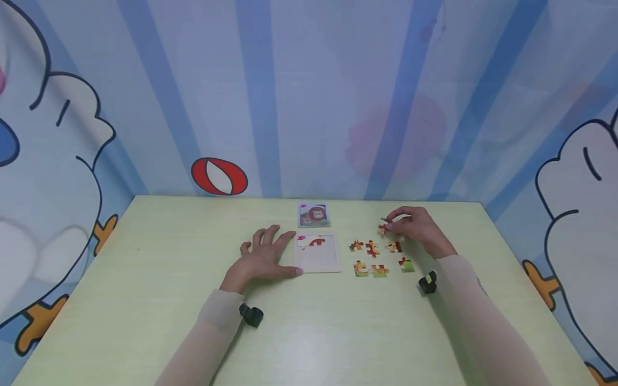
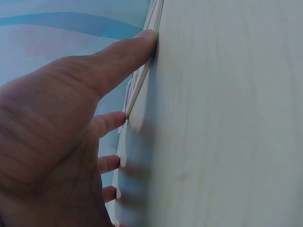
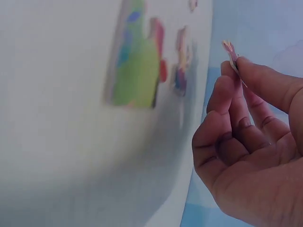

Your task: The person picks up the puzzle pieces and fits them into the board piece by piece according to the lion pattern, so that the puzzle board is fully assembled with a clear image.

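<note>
Right hand [image 1: 419, 229] angled inward, its fingers pinching a puzzle piece [image 1: 383, 227].
Left hand [image 1: 262, 259] spread, thumb and forefinger touching the tray [image 1: 318, 260]; loose pieces [image 1: 372, 249] lie near the right fingers.

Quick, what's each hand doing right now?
Left hand: open, touching the edge of the puzzle tray.
Right hand: closed, holding a puzzle piece.
</note>
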